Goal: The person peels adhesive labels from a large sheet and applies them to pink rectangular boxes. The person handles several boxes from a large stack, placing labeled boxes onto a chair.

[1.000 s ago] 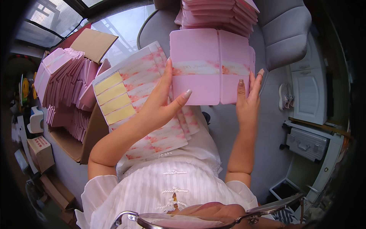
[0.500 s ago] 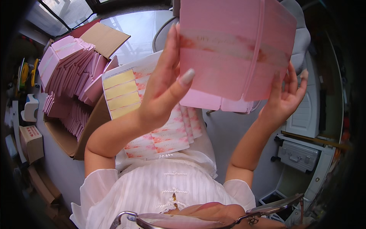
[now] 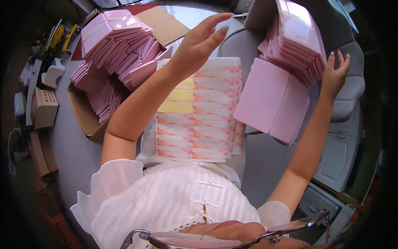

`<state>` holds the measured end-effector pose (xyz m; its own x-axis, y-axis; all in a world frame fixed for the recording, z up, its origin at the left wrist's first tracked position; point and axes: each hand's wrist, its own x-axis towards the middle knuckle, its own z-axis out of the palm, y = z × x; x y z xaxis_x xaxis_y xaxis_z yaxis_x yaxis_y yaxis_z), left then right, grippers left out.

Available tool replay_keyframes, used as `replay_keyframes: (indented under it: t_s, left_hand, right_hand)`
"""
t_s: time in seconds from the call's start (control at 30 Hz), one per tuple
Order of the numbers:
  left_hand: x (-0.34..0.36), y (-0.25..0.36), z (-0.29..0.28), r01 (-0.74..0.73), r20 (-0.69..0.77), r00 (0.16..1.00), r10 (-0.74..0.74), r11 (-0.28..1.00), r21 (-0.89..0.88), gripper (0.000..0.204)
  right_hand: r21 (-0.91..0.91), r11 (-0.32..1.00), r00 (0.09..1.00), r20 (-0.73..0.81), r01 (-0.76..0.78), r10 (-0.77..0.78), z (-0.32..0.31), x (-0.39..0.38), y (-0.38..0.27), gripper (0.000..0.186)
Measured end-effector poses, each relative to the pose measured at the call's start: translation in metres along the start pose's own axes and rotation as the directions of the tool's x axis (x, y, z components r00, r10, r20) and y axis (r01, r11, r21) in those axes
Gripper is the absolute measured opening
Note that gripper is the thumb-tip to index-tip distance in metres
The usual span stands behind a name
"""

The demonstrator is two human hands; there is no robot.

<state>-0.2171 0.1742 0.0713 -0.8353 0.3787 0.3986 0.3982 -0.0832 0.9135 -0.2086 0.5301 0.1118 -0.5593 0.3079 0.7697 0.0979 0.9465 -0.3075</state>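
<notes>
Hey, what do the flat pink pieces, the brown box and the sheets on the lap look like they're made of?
Pink pieces: likely thin card with a smooth matte face; flat, with crisp fold lines.
Brown box: corrugated cardboard by the look; plain dull brown walls and open flaps.
Sheets: apparently sticker paper on a backing; rows of printed strips, with bare yellow strips in the upper left column.

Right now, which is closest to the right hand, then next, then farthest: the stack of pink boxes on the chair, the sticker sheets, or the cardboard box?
1. Stack of pink boxes, just left of the right hand.
2. Sticker sheets, on the lap, middle.
3. Cardboard box, far left.
</notes>
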Motion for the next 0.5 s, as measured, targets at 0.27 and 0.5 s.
replay_keyframes:
  t_s: [0.27, 0.5]
  left_hand:
    - [-0.247, -0.038, -0.066, 0.603, -0.533, 0.702, -0.472, 0.792, 0.094, 0.045]
    - [-0.275, -0.012, -0.043, 0.702, -0.167, 0.613, -0.772, 0.629, -0.334, 0.021]
  right_hand:
    - [0.758, 0.645, 0.813, 0.435, -0.099, -0.387, -0.066, -0.203, -0.179, 0.059]
    - [0.775, 0.549, 0.683, 0.585, -0.313, -0.438, -0.036, -0.285, -0.238, 0.062]
